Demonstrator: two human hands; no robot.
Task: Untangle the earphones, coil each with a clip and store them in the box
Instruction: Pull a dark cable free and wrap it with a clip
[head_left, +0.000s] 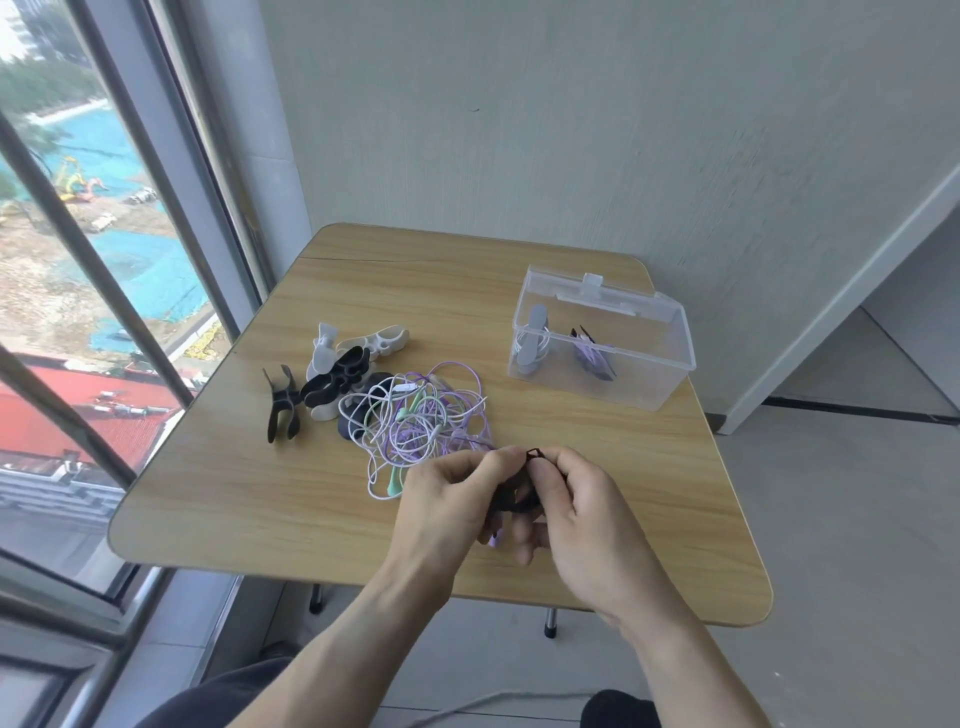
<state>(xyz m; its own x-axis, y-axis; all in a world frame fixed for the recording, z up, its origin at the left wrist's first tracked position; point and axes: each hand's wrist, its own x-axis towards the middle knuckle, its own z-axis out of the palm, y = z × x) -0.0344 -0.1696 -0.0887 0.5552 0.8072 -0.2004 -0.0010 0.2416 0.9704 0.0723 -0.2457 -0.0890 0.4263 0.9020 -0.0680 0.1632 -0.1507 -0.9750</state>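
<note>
Apparently wooden table (218, 514) beside window (78, 260).

free: table (218, 514) front-left | blocked: earphone tangle (415, 415), clips (332, 379), box (602, 343)

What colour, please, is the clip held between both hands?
Black clip, best seen in the head view.

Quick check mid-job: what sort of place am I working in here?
Probably a bare upper-floor room, perhaps an office corner or enclosed balcony. A small wooden folding table stands against a plain pale wall, and the tall window on the left looks down onto rooftops and a construction site.
</note>
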